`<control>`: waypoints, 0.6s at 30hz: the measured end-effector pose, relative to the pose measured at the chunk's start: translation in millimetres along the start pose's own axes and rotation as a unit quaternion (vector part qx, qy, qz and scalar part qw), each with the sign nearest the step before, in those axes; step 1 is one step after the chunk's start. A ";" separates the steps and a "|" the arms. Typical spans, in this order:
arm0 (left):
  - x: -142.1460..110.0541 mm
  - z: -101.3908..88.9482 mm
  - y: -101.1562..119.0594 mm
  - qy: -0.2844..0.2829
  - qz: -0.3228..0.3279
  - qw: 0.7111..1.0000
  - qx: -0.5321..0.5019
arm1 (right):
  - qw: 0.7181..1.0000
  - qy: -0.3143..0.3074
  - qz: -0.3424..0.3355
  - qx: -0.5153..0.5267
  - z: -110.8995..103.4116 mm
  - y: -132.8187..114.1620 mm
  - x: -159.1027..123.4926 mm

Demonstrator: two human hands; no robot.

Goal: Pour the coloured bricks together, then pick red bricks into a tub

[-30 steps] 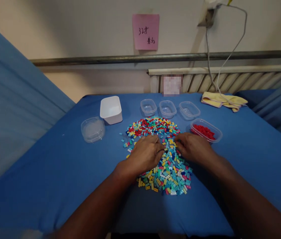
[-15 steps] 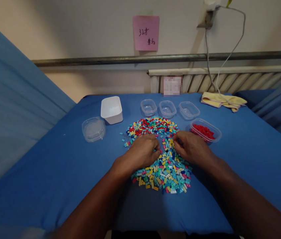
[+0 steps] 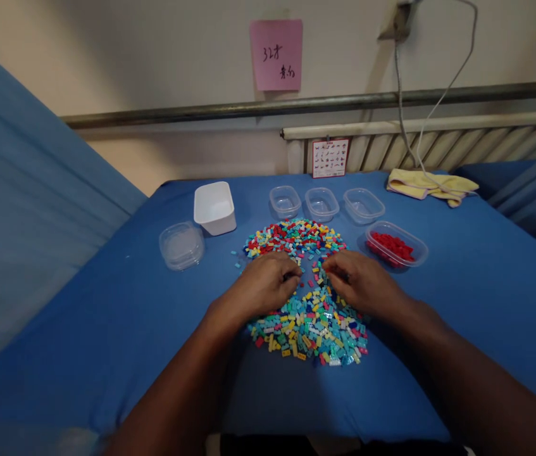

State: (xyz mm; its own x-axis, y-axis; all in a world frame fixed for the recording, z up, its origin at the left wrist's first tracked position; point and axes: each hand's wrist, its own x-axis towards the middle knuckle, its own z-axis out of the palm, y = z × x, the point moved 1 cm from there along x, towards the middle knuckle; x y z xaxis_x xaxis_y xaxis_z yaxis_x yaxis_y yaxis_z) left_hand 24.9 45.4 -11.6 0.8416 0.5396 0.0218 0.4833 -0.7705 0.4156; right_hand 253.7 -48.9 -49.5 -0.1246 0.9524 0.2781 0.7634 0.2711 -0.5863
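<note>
A heap of small toy building bricks (image 3: 315,329) in many colours lies on the blue cloth, spread into a near part and a far part. Over the left side of the heap rests my left hand (image 3: 270,282), its fingers curled and thumb drawn in close to the index finger. My right hand (image 3: 362,282) is bent over the right side, thumb and fingertips together among the bricks. Whatever either hand pinches is too small or hidden to make out. Just beyond my right hand stands a clear tub (image 3: 420,254) holding red bricks (image 3: 391,246).
Three clear tubs (image 3: 285,201) stand in a row behind the heap. At the left are a white bin (image 3: 215,221) and stacked clear lids (image 3: 181,247). A yellow cloth (image 3: 431,185) and a cable (image 3: 405,126) lie at the back right, by the radiator (image 3: 381,145).
My left hand has shifted slightly left and its thumb side shows more. My right hand has moved a little left across the heap. The view has tilted slightly.
</note>
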 end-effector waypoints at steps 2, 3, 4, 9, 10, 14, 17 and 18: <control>0.0 1.9 5.2 0.004 0.002 1.000 0.027 | 0.998 0.007 0.019 0.060 4.3 -3.3 -0.3; 0.2 3.8 8.4 0.005 0.001 0.999 0.045 | 0.994 0.010 0.033 0.100 7.1 -4.6 -0.5; 0.6 5.9 11.6 0.005 0.000 0.998 0.062 | 0.988 0.011 0.049 0.145 10.3 -5.4 -0.5; 3.8 11.7 17.3 0.009 -0.013 0.998 0.060 | 0.933 0.008 0.129 0.335 22.4 -3.7 0.7; 4.5 11.4 15.6 0.019 -0.025 0.999 0.023 | 0.925 0.008 0.139 0.355 23.1 -3.0 1.2; 7.5 12.5 6.1 0.079 -0.102 0.957 -0.262 | 0.900 0.024 0.169 0.402 23.2 -2.1 3.1; 10.6 18.3 4.6 0.098 -0.123 0.904 -0.398 | 0.895 0.046 0.175 0.409 23.1 -4.0 4.2; 11.5 20.7 5.4 0.101 -0.123 0.894 -0.419 | 0.894 0.054 0.172 0.409 23.1 -4.8 4.5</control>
State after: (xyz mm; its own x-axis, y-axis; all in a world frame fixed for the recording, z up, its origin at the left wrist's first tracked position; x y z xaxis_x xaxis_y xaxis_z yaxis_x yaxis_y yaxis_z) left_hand 42.1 40.5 -27.9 0.6335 0.7729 -0.0351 0.2259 -0.1414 0.9638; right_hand 234.8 -42.8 -63.1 0.1237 0.9921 0.0192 0.0196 0.0169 -0.9997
